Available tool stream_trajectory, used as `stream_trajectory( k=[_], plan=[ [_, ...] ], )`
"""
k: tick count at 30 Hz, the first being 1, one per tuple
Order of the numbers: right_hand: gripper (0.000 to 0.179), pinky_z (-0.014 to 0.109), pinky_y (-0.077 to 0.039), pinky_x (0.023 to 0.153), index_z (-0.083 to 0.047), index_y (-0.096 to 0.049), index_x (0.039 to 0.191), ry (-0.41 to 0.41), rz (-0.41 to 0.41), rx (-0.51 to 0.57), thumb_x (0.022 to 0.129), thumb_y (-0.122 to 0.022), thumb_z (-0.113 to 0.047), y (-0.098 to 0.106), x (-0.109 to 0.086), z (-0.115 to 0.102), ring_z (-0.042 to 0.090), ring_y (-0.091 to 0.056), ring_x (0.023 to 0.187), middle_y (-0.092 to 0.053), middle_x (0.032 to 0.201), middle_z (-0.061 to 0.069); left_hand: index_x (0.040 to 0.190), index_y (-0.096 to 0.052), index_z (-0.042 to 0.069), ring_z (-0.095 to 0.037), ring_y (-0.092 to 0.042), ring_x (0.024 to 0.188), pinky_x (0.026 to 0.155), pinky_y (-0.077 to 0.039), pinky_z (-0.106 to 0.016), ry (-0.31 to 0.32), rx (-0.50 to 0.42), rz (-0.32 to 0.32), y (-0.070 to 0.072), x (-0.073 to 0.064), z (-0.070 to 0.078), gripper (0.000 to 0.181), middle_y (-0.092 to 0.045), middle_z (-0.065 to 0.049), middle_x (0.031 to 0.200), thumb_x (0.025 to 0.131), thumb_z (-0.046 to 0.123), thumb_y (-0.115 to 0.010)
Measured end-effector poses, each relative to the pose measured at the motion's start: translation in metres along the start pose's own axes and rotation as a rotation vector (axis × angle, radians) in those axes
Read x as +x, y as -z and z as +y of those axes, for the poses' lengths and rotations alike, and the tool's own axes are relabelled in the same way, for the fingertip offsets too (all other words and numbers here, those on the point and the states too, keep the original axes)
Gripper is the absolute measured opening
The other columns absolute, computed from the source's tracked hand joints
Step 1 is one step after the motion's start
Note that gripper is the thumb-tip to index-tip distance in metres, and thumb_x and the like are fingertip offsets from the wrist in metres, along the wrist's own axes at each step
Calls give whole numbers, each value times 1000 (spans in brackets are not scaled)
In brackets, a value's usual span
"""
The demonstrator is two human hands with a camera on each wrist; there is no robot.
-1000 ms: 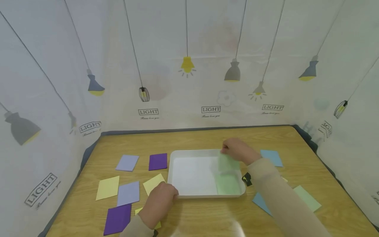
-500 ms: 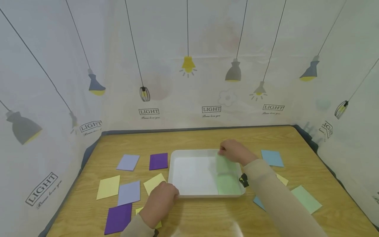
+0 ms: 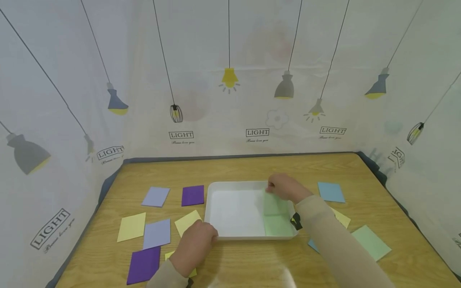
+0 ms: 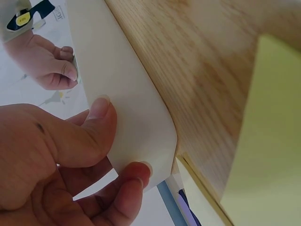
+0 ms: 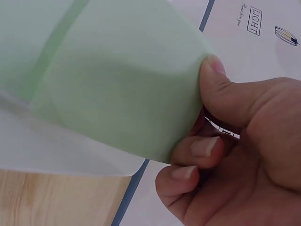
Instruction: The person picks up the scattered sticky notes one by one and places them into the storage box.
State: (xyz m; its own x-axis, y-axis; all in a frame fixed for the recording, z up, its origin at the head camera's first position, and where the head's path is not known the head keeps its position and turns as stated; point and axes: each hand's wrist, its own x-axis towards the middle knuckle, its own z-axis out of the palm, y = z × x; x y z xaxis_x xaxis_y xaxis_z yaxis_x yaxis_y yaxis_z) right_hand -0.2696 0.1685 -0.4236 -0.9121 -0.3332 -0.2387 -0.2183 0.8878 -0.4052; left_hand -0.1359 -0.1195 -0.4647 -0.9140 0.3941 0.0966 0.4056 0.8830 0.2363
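A shallow white tray [image 3: 235, 212] lies on the wooden table. At its near left corner my left hand [image 3: 194, 244] grips the rim, thumb and fingers on the wall in the left wrist view. Over the tray's far right part my right hand [image 3: 286, 187] pinches the far edge of a light green paper square [image 5: 122, 89]. That square hangs tilted into the tray, its lower edge overlapping another light green paper square [image 3: 278, 226] at the tray's near right. In the right wrist view, the thumb lies on one face of the held paper and the fingers curl behind it.
Left of the tray lie purple squares [image 3: 193, 195], lilac squares [image 3: 157, 234] and yellow squares [image 3: 131, 227]. On the right are a blue square [image 3: 331, 192], a yellow one [image 3: 342, 217] and a green one [image 3: 371, 242]. A printed cloth wall [image 3: 216, 120] encloses the table.
My right hand first shifts slightly left, then lowers a little toward the tray with the green paper square, which now lies closer to the tray floor. My left hand stays on the corner.
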Motion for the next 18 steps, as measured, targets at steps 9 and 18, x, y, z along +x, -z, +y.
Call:
stream_trajectory(
  k=[9,18],
  plan=[
    [14,29,-45,67,-9,-65,92,-55,-63,1,99,-63,-20,-15,-4,1,18,-52,77,-60,83,3,60,-71,15,-9,-49,66,66,-50,-31,5,-11,-4,-2,0,0,23,-64,7,64,80,3,-77],
    [13,31,-45,69,-8,-65,92,-71,-112,-11,99,-64,-19,-27,-11,1,18,-52,79,-59,84,3,56,-66,16,-9,-48,65,65,-50,-30,-2,-3,25,-1,-1,0,28,-62,7,63,77,0,-77]
  ],
)
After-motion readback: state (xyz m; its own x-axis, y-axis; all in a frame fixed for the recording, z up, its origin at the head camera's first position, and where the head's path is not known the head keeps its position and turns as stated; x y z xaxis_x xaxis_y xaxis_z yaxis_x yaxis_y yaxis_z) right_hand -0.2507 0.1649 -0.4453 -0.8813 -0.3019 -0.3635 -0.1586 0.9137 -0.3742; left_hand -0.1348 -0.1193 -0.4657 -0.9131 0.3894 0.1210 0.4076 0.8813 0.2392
